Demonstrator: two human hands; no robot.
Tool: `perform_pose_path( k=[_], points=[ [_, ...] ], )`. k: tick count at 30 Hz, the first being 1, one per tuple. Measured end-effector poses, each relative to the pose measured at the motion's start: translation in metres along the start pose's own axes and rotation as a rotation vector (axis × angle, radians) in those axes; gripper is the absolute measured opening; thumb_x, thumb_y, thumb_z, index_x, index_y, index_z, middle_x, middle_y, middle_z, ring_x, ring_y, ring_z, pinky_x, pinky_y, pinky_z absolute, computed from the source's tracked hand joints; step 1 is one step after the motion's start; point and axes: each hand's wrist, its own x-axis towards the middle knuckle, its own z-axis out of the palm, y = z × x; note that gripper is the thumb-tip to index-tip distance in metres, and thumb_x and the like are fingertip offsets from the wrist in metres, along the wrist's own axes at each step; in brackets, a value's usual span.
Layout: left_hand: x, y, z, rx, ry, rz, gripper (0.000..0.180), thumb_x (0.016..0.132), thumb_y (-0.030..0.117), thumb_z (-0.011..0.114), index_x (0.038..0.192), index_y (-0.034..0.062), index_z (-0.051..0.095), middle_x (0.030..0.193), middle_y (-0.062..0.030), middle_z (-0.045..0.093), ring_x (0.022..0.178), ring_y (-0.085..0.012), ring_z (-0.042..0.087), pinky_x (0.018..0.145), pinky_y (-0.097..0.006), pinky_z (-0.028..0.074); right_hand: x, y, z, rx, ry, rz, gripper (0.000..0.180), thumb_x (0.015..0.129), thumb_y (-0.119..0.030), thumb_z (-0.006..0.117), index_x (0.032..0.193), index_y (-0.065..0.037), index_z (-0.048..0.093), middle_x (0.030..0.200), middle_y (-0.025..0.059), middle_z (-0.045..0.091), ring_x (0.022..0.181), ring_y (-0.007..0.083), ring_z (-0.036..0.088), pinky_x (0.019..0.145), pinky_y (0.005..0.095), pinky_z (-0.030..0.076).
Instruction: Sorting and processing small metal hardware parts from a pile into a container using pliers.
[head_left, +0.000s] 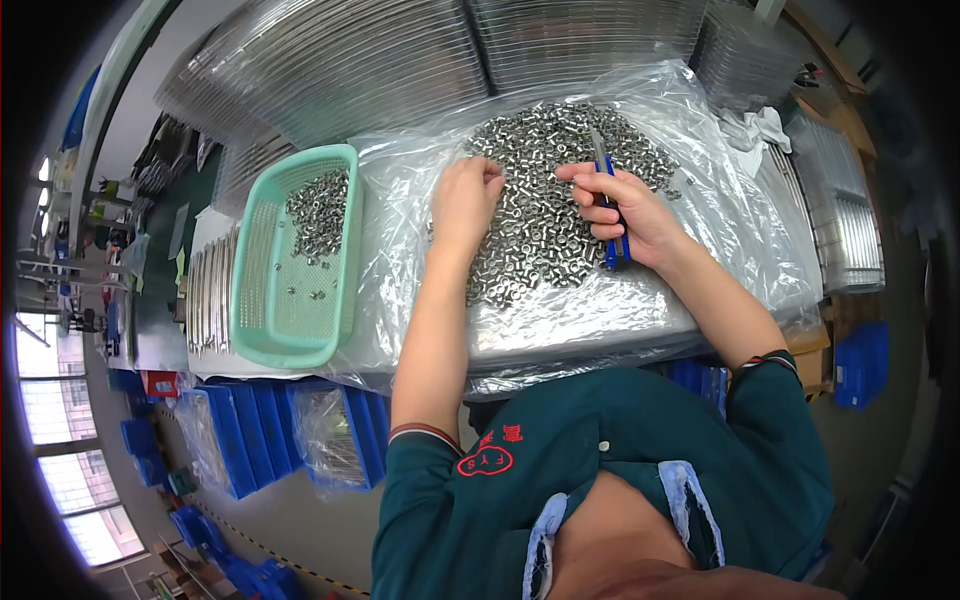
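Note:
A broad heap of small shiny metal ring-shaped parts (545, 250) lies on clear plastic sheeting (400, 215). My left hand (466, 205) is at the heap's left edge, its fingers curled inward and closed. Whatever those fingertips may hold is hidden. Over the right side of the heap, my right hand (635, 212) grips a blue utility knife (617, 245) against the palm, its grey blade end pointing away from me. The thumb and forefinger of that hand come close together; I cannot make out any part between them.
A mint-green plastic basket (345, 290) left of the heap holds more metal parts. Stacked clear plastic trays (370, 65) line the back, with more trays (845, 205) at right. A white cloth (755, 130) lies back right. Blue bins (255, 430) stand below the table's front left.

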Motion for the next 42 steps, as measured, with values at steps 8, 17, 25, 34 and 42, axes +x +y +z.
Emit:
perform_pose_path(
  k=[8, 17, 25, 34, 42],
  points=[
    [0.002, -0.003, 0.001, -0.084, -0.03, -0.076, 0.009, 0.074, 0.016, 0.061, 0.081, 0.0098, 0.064, 0.08, -0.0085, 0.061, 0.081, -0.0259, 0.056, 0.07, -0.037, 0.045, 0.004, 0.005, 0.001, -0.015, 0.0, 0.006, 0.026, 0.086, -0.013, 0.051, 0.108, 0.0, 0.048, 0.068, -0.0041, 0.045, 0.045, -0.001, 0.034, 0.035, 0.0123, 0.026],
    [-0.006, 0.041, -0.006, -0.342, 0.238, 0.369, 0.013, 0.072, 0.006, 0.065, 0.084, 0.0038, 0.06, 0.084, -0.008, 0.057, 0.078, -0.0206, 0.056, 0.068, -0.03, 0.045, 0.003, 0.004, 0.0, -0.055, 0.06, 0.004, 0.022, 0.087, -0.021, 0.054, 0.101, -0.005, 0.054, 0.069, -0.0049, 0.048, 0.046, -0.0023, 0.035, 0.035, 0.0118, 0.025],
    [-0.012, 0.052, -0.004, -0.465, 0.206, 0.406, 0.015, 0.071, 0.008, 0.065, 0.085, 0.0052, 0.06, 0.086, -0.008, 0.057, 0.081, -0.0241, 0.055, 0.07, -0.033, 0.044, 0.002, 0.005, -0.004, 0.046, 0.003, 0.052, 0.015, 0.087, -0.022, 0.055, 0.083, -0.008, 0.051, 0.068, -0.0048, 0.05, 0.047, -0.0027, 0.035, 0.035, 0.0115, 0.026],
    [-0.014, 0.052, -0.003, -0.396, 0.217, 0.438, 0.02, 0.07, 0.008, 0.066, 0.089, 0.0052, 0.061, 0.087, -0.008, 0.057, 0.08, -0.0231, 0.055, 0.068, -0.032, 0.045, 0.003, 0.006, -0.003, 0.059, -0.011, 0.055, 0.016, 0.087, -0.023, 0.055, 0.082, -0.007, 0.051, 0.068, -0.0047, 0.049, 0.047, -0.0026, 0.035, 0.035, 0.0118, 0.027],
    [-0.019, 0.043, -0.009, -0.58, 0.256, 0.267, 0.006, 0.079, 0.009, 0.06, 0.081, 0.0039, 0.06, 0.071, -0.0069, 0.054, 0.063, -0.0183, 0.053, 0.057, -0.028, 0.042, 0.004, 0.004, -0.007, 0.164, -0.072, 0.107, 0.03, 0.091, -0.03, 0.046, 0.1, -0.002, 0.052, 0.064, -0.0068, 0.041, 0.045, -0.0022, 0.032, 0.034, 0.0116, 0.025]
  ],
)
